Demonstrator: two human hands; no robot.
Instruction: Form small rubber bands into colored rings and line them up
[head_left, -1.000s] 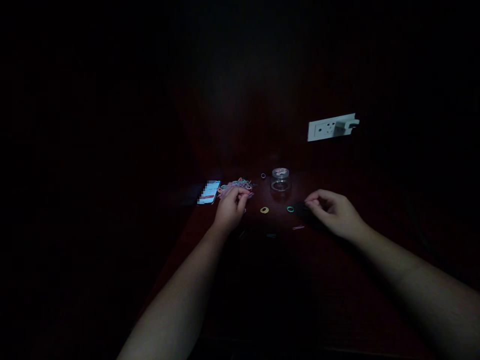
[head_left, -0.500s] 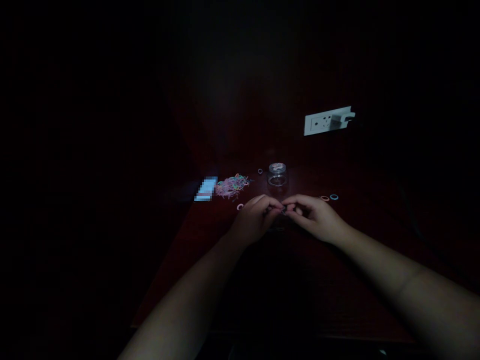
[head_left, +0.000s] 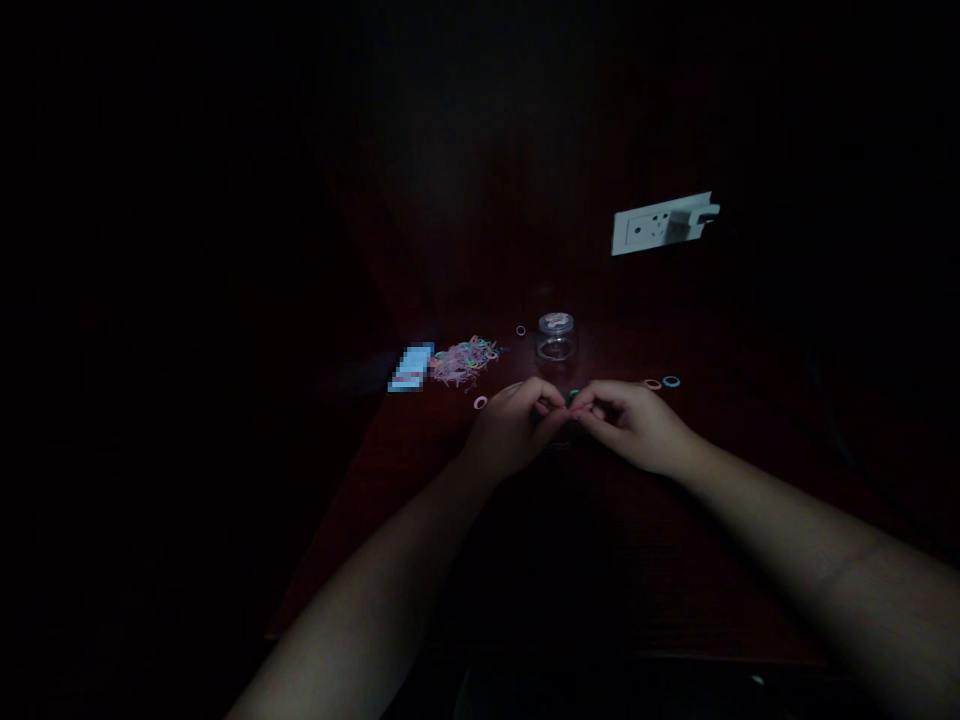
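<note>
My left hand (head_left: 517,425) and my right hand (head_left: 634,425) meet fingertip to fingertip above the dark red table (head_left: 375,520). Both are closed in a pinch; whatever lies between the fingertips is too small and dark to make out. Just behind them stands a clear round jar (head_left: 556,340) with a patterned lid. A pile of thin, mostly pink and purple bands (head_left: 465,362) lies to the left of the jar. Near my left hand is a pink ring (head_left: 481,403). Beyond my right hand lie an orange ring (head_left: 653,384) and a blue ring (head_left: 672,382). A bit of green (head_left: 574,394) shows between the hands.
A lit, pixelated rectangle (head_left: 412,367) lies at the table's left edge beside the pile. One small pale ring (head_left: 520,330) is left of the jar. On the back wall is a white socket plate (head_left: 649,228) with a plug in it. A dark cable runs at the right.
The fingertips have come closer together, and a bit of green now shows behind them. The view has shifted slightly, so the table items appear a little higher.
</note>
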